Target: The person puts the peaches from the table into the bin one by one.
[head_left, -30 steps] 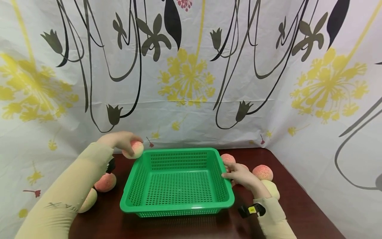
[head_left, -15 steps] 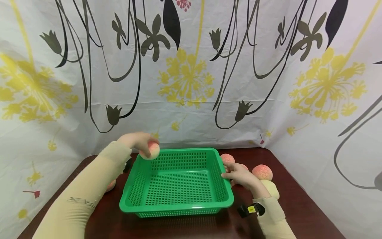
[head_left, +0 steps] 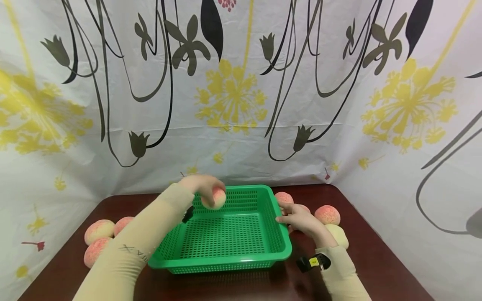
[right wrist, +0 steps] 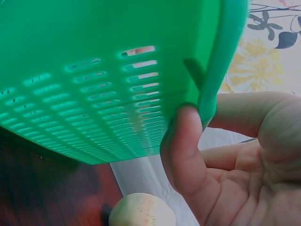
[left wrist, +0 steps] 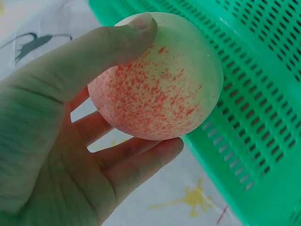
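In the head view a green plastic basket [head_left: 222, 262] stands on the dark red table. My left hand [head_left: 203, 186] holds a pink and cream peach [head_left: 215, 199] above the basket's back left part. The left wrist view shows the thumb and fingers of that hand [left wrist: 80, 117] around the peach [left wrist: 160, 80], beside the basket [left wrist: 263, 94]. With thumb and fingers my right hand [head_left: 301, 218] grips the basket's right rim. Up close in the right wrist view, the hand [right wrist: 235, 160] pinches the rim of the basket [right wrist: 117, 42].
Several peaches lie left of the basket, one at the far left [head_left: 99, 231], another in front of it [head_left: 96, 251]. More lie on the right, including a pink one [head_left: 327, 215] and a pale yellow one [head_left: 337, 235]. A patterned cloth [head_left: 233, 154] hangs behind the table.
My left hand has carried the peach rightward, from beside the basket's back left corner to over the basket. My right hand has stayed on the rim. More peaches show at the left.
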Available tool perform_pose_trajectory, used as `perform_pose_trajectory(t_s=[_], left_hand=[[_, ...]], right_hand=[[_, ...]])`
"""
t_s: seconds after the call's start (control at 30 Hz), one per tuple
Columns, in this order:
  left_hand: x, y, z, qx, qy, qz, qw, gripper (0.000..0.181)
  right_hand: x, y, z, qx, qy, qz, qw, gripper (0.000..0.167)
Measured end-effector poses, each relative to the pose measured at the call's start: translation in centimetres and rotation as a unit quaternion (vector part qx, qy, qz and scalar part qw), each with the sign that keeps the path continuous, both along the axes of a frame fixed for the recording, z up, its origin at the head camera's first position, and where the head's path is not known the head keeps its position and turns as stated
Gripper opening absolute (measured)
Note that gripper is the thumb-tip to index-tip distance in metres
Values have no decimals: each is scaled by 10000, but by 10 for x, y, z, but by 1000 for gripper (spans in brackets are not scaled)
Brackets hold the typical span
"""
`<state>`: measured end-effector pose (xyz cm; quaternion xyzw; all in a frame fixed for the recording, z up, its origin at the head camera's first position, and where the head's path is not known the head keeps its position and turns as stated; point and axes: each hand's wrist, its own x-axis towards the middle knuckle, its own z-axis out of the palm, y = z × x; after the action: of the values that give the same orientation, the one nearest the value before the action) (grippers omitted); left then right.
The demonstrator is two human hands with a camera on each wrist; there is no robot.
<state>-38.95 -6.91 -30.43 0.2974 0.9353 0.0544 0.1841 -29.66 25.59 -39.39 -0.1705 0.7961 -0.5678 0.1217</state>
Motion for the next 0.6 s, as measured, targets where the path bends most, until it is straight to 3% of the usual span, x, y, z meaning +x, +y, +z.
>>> perform_pose_trajectory(t_s=[0.43, 0.6], left_hand=[[-1, 42, -33, -2, -88, -516, 9986, 53], [-3, 53, -40, 38, -36, -728, 9973, 51]], right_hand=[[0, 2, 0, -89, -57, 26, 9999, 67], [0, 0, 1, -170, -70, 115, 9998, 64]])
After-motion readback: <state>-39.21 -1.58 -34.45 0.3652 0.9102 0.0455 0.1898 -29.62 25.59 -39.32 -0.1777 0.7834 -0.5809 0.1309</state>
